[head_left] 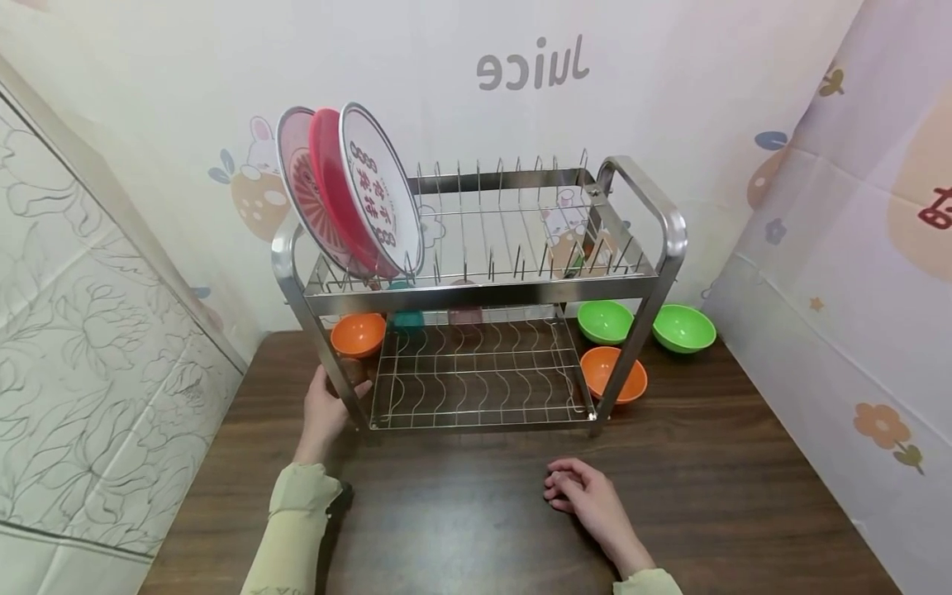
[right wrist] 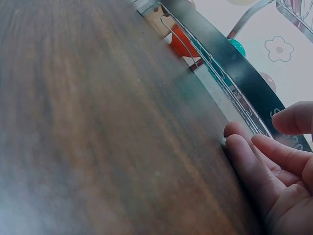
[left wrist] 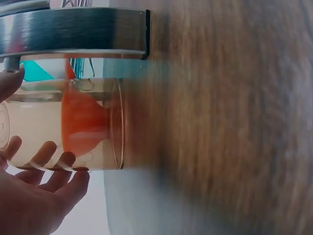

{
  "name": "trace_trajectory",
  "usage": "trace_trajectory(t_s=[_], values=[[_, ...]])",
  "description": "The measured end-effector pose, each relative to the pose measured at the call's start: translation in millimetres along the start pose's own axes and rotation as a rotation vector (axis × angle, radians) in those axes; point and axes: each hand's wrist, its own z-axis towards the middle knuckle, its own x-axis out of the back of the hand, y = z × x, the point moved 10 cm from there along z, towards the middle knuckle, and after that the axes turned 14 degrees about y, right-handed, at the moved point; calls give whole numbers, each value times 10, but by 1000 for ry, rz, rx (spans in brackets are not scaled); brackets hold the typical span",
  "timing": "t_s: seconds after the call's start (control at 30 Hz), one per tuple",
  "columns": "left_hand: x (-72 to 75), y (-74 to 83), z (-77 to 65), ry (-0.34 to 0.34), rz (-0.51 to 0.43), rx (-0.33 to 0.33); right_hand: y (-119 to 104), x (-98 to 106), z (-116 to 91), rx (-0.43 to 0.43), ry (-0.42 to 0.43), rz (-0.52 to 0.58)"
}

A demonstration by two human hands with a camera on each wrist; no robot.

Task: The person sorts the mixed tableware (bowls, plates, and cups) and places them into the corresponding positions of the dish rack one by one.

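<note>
Amber see-through cup (left wrist: pixel 44 120) is being gripped upright by the left hand (head_left: pixel 324 413), rack (head_left: pixel 476 294) lying just right, right hand (head_left: pixel 591 502) resting loose, farther off.

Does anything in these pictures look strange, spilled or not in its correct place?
Only the lettering "Juice" on the backdrop behind the rack looks odd: it is mirrored, reading right to left. The left hand holds a clear container; I see no spill or damage.

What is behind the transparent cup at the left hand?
Behind the transparent cup stands an orange bowl, visible through the cup's wall. Whatever the bowl itself covers cannot be seen.
</note>
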Motion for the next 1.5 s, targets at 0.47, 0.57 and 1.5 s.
trace_trajectory(t_s=[0.47, 0.57, 1.5], values=[[348, -28, -34, 39, 82, -21, 12, 2, 12, 2, 4, 2], [455, -52, -77, 22, 111, -19, 8, -7, 3, 11, -4, -1], [752, 63, -651, -271, 394, -50, -25, -28, 4, 24, -21, 18]])
